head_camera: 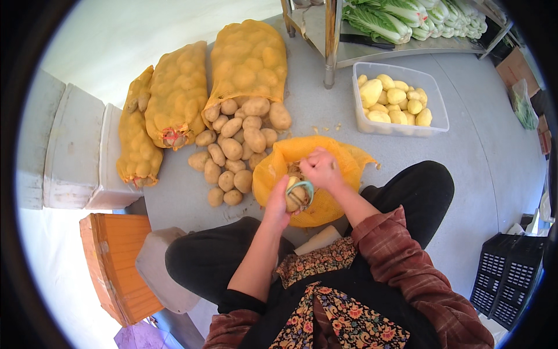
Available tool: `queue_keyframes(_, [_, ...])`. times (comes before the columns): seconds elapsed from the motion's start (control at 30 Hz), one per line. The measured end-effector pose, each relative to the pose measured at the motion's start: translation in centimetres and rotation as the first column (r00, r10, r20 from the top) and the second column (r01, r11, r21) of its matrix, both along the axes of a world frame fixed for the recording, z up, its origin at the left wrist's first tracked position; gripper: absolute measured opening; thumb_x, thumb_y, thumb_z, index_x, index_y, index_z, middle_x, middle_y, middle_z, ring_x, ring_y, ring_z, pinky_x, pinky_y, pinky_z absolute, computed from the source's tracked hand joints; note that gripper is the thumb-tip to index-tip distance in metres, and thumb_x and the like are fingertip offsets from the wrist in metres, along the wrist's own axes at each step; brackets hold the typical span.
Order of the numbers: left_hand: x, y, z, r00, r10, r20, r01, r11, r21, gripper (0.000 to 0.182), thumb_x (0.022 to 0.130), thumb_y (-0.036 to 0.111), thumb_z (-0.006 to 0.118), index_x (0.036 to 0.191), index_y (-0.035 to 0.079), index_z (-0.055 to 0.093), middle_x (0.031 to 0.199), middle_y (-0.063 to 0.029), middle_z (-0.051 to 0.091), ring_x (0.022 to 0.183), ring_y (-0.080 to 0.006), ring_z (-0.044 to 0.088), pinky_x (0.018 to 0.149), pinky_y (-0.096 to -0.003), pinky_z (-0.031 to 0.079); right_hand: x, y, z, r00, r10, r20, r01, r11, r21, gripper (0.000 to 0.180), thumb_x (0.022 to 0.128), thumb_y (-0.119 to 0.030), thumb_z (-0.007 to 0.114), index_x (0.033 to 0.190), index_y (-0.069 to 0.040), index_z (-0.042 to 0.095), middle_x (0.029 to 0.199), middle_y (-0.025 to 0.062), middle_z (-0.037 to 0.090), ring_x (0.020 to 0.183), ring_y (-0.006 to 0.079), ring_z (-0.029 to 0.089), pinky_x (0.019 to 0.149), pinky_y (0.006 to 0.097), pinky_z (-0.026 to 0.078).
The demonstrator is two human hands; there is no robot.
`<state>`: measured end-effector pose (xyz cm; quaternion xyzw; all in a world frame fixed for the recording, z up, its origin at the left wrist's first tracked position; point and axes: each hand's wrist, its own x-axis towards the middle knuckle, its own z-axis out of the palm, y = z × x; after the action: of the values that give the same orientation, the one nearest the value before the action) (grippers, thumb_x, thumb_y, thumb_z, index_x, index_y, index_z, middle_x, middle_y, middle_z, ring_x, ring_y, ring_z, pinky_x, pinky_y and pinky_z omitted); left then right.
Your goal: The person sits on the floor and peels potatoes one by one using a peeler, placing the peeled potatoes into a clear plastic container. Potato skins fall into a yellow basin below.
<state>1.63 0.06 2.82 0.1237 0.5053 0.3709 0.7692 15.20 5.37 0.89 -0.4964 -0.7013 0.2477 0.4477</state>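
In my left hand [276, 203] I hold a partly peeled potato [294, 201]. My right hand [322, 169] grips a Y-shaped vegetable peeler [308, 192], whose pale green frame lies over that potato. Below both hands an orange mesh sack [322, 213] lies open on the floor, and brown peelings show inside it. Loose unpeeled potatoes [232, 149] spill from the mouth of a full mesh sack [249, 59] at the upper left of my hands. Peeled yellow potatoes [396, 96] fill much of a clear plastic tub [400, 130] at the upper right.
Two more mesh sacks of potatoes [176, 91] [138, 131] lean near white boxes [72, 148] on the left. A metal shelf [375, 52] bears Chinese cabbages [388, 22] and a knife [367, 41]. An orange box [126, 261] stands lower left, black plastic crates [508, 275] lower right.
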Motion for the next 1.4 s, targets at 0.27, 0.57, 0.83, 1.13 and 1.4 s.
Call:
queue_keyframes(0.27, [-0.7, -0.2, -0.2, 0.984, -0.169, 0.062, 0.165, 0.984, 0.073, 0.038, 0.086, 0.042, 0.032, 0.088, 0.007, 0.048, 0.068, -0.0081, 0.054, 0.048, -0.0156, 0.051, 0.035, -0.0224, 0.034, 2.0, 1.4, -1.7, 0.962, -0.246, 0.118, 0.266, 0.943, -0.199, 0.028, 0.067, -0.022, 0.049, 0.051, 0.0, 0.05, 0.051, 0.0143, 0.049, 0.047, 0.0289, 0.048, 0.053, 0.0355, 0.041])
queue_keyframes(0.57, [-0.6, -0.3, -1.0, 0.93, -0.078, -0.359, 0.231, 0.884, 0.406, 0.038, 0.086, 0.041, 0.034, 0.092, 0.006, 0.049, 0.074, -0.007, 0.055, 0.055, -0.0149, 0.052, 0.044, -0.0256, 0.04, 2.2, 1.2, -1.3, 0.979, -0.151, 0.137, 0.197, 0.874, -0.444, 0.03, 0.067, -0.025, 0.049, 0.053, 0.002, 0.048, 0.051, 0.016, 0.047, 0.043, 0.0269, 0.046, 0.045, 0.0362, 0.038])
queue_keyframes(0.83, [-0.5, -0.1, 0.2, 0.992, 0.013, 0.127, -0.024, 0.997, 0.079, 0.049, 0.085, 0.048, 0.03, 0.097, 0.004, 0.049, 0.083, -0.0083, 0.056, 0.062, -0.0211, 0.056, 0.049, -0.0285, 0.044, 1.8, 0.9, -0.9, 0.966, -0.254, 0.058, 0.259, 0.957, -0.132, 0.029, 0.069, -0.016, 0.053, 0.046, 0.001, 0.046, 0.046, 0.0135, 0.046, 0.045, 0.0261, 0.044, 0.053, 0.0333, 0.039])
queue_keyframes(1.13, [-0.1, -0.1, -1.1, 0.999, 0.037, -0.008, -0.036, 0.997, 0.062, 0.037, 0.085, 0.04, 0.035, 0.096, 0.007, 0.049, 0.077, -0.007, 0.057, 0.061, -0.0157, 0.055, 0.041, -0.0257, 0.038, -0.3, -0.5, -0.7, 0.989, -0.056, 0.133, 0.071, 0.992, -0.107, 0.027, 0.069, -0.017, 0.052, 0.047, -0.002, 0.05, 0.049, 0.0117, 0.049, 0.05, 0.0272, 0.048, 0.056, 0.0343, 0.042])
queue_keyframes(1.4, [-0.9, -0.3, 0.1, 0.992, -0.119, 0.036, 0.116, 0.99, 0.086, 0.039, 0.085, 0.043, 0.033, 0.091, 0.008, 0.049, 0.071, -0.0059, 0.055, 0.054, -0.0156, 0.052, 0.038, -0.0238, 0.034, 2.7, 1.8, -1.9, 0.894, -0.317, 0.316, 0.446, 0.703, -0.554, 0.031, 0.067, -0.028, 0.05, 0.051, -0.003, 0.053, 0.054, 0.0123, 0.053, 0.061, 0.0288, 0.052, 0.06, 0.0352, 0.043])
